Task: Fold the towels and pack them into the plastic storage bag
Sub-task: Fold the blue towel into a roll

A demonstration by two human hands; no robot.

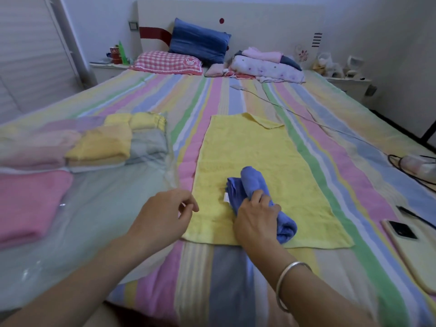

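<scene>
Hands: right hand (256,218) clenched on rolled blue towel (260,201); left hand (165,213) loose, empty, beside it.
Blue towel: atop flat yellow towel (254,159), near end.
Risk: one-handed lift may let roll unravel or drag yellow towel askew.
Storage bag (106,201): left of yellow towel, holds folded towels.
Surface: striped bed (236,279); phone (401,232) right of yellow towel; pillows beyond.

At frame centre, open striped bed (236,279) is left between the plastic storage bag (99,208) at left and the yellow towel (259,147). Lower right, passage is blocked by a phone (410,246) and cables (330,125).
</scene>
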